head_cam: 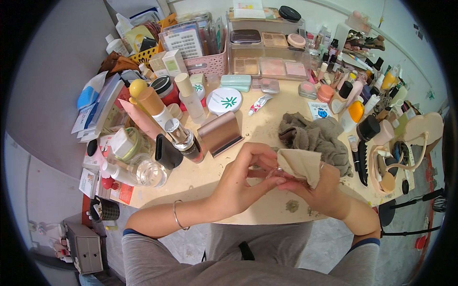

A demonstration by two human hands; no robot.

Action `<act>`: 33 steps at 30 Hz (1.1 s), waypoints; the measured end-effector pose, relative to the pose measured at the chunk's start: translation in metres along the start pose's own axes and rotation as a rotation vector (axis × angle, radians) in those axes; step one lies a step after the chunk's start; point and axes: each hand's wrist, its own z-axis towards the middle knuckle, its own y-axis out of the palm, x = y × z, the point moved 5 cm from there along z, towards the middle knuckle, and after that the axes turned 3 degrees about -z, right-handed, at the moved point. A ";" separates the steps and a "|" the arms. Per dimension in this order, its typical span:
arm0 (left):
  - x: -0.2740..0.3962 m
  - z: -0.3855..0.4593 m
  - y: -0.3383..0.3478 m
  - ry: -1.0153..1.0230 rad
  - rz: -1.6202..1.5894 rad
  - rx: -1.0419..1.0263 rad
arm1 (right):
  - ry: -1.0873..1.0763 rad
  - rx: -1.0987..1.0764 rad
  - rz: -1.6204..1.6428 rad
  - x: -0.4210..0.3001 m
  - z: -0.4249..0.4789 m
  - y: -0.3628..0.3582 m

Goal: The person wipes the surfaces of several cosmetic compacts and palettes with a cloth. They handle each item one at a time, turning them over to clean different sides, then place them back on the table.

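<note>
My right hand (323,189) grips a folded beige sheet (300,164), either cloth or paper, which stands up between its thumb and fingers. Just left of it, my left hand (243,182) has its thumb and fingers closed around a small clear item (276,173), perhaps plastic. The two thumbs meet at this item, and the fingers hide most of its shape. Both hands are held over the front part of a pale tabletop (200,186). Behind the right hand lies a crumpled grey-brown towel (315,137). A bronze folding stand (221,134) is beyond the left hand.
Bottles, including one with a silver cap (179,132), crowd the left side beside a black holder (168,152). A clear cosmetics organizer (268,52) and a pink basket (211,64) stand behind. At right are a black comb (363,162), many cosmetics and a cream mirror-shaped object (424,130).
</note>
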 end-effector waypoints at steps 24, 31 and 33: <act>0.006 0.007 -0.021 -0.028 -0.611 0.156 | -0.294 -0.019 -0.048 -0.014 0.007 -0.004; 0.010 0.007 -0.026 0.107 -0.460 0.225 | -0.301 -0.046 0.062 -0.011 0.001 -0.010; 0.007 0.010 -0.029 0.138 -0.463 0.326 | -0.317 -0.131 0.116 -0.012 -0.005 -0.007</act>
